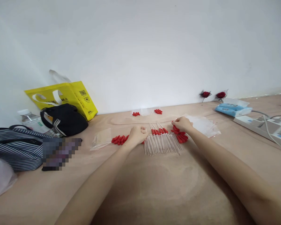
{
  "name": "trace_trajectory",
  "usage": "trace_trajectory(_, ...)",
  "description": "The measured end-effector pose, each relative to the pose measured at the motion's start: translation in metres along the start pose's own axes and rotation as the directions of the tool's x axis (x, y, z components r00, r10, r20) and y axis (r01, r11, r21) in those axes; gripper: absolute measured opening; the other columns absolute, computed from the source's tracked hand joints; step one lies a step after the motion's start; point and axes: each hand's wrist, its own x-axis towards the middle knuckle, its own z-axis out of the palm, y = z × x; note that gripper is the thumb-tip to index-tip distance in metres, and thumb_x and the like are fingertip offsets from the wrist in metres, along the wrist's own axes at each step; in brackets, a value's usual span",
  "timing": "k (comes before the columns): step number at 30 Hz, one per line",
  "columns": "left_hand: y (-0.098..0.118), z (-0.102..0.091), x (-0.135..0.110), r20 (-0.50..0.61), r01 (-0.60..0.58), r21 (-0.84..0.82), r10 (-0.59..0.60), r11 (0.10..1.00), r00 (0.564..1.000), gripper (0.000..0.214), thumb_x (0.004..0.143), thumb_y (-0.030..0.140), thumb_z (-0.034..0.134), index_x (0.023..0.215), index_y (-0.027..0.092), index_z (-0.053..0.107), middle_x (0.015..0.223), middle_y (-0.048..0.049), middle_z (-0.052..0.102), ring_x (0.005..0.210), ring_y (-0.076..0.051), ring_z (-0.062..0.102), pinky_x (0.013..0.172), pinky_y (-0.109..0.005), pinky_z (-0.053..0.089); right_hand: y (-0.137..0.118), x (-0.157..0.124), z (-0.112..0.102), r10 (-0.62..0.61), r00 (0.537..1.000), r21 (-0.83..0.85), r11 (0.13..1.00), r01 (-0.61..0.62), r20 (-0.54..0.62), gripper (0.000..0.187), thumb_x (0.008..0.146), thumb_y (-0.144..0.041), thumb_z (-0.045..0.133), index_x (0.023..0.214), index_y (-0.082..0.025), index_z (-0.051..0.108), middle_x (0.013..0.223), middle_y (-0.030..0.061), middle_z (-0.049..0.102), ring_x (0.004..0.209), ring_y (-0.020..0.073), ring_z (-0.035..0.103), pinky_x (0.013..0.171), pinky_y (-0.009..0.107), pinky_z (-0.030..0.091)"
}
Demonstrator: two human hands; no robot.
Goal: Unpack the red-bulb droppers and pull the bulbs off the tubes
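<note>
A row of thin clear sticks or tubes [162,144] lies side by side on the table between my hands. Across their far ends are several red capsule-shaped pieces [159,131], with thin pale tips sticking out beyond. My left hand [138,135] is closed, fingers curled, at the row's left end; what it grips, if anything, is hidden. Beside it lies a pile of red pieces [119,140]. My right hand [184,123] pinches a small red piece [172,122] at its fingertips, above another red pile [182,137] at the row's right end.
Clear plastic bags lie left [101,139] and right [202,125]; small red groups [158,111] sit by the wall. At left stand a yellow bag [84,103], black pouch [66,120], bottle [31,122] and striped bag [21,147]. At right are tissues [233,109], power strip [262,125] and roses [221,95].
</note>
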Motion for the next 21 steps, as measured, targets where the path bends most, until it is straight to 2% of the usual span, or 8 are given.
trace_trajectory(4, 0.002, 0.009, 0.0, 0.001, -0.006, 0.097, 0.006, 0.995, 1.0, 0.024, 0.062, 0.014, 0.057, 0.085, 0.01, 0.06, 0.043, 0.0034, 0.056, 0.046, -0.014, 0.058, 0.049, -0.022, 0.043, -0.001, -0.003, 0.011, -0.012, 1.0, -0.04, 0.999, 0.013, 0.027, 0.02, 0.068, -0.036, 0.051, 0.072, -0.024, 0.067, 0.076, 0.0033, 0.065, 0.082, 0.0224, 0.056, 0.082, 0.043, 0.028)
trace_trajectory(10, -0.002, 0.016, -0.007, -0.041, -0.058, 0.202, 0.068, 0.978, 0.997, 0.022, 0.062, 0.016, 0.058, 0.084, 0.011, 0.063, 0.05, -0.0003, 0.06, 0.059, -0.016, 0.06, 0.06, -0.024, 0.043, -0.004, -0.007, 0.011, -0.027, 0.999, -0.085, 0.996, 0.03, 0.034, 0.026, 0.066, -0.044, 0.056, 0.074, -0.022, 0.066, 0.08, 0.0057, 0.065, 0.086, 0.0244, 0.055, 0.085, 0.047, 0.024)
trace_trajectory(17, -0.006, 0.014, -0.014, -0.069, -0.13, 0.248, 0.151, 0.96, 0.986, 0.019, 0.068, 0.017, 0.056, 0.084, 0.012, 0.064, 0.056, -0.0009, 0.06, 0.057, -0.015, 0.058, 0.06, -0.024, 0.042, -0.021, -0.018, 0.007, -0.109, 0.994, -0.138, 0.984, 0.112, 0.031, 0.028, 0.074, -0.043, 0.047, 0.077, -0.021, 0.065, 0.084, 0.0073, 0.065, 0.088, 0.0243, 0.055, 0.084, 0.045, 0.026)
trace_trajectory(19, -0.011, 0.013, -0.021, -0.097, -0.174, 0.254, 0.204, 0.952, 0.974, 0.019, 0.072, 0.021, 0.053, 0.086, 0.013, 0.063, 0.061, -0.0007, 0.06, 0.057, -0.013, 0.056, 0.059, -0.024, 0.042, -0.027, -0.023, 0.007, -0.125, 0.99, -0.138, 0.982, 0.132, 0.058, 0.026, 0.074, -0.041, 0.048, 0.075, -0.021, 0.066, 0.083, 0.0066, 0.065, 0.086, 0.0233, 0.056, 0.084, 0.044, 0.027)
trace_trajectory(21, -0.02, 0.011, -0.031, -0.14, -0.294, 0.268, 0.339, 0.917, 0.931, 0.019, 0.076, 0.025, 0.049, 0.087, 0.014, 0.061, 0.063, -0.0005, 0.058, 0.058, -0.013, 0.054, 0.059, -0.023, 0.041, -0.032, -0.026, 0.009, -0.127, 0.989, -0.146, 0.98, 0.138, 0.082, 0.025, 0.072, -0.04, 0.05, 0.074, -0.021, 0.066, 0.084, 0.0074, 0.065, 0.085, 0.0237, 0.056, 0.083, 0.044, 0.028)
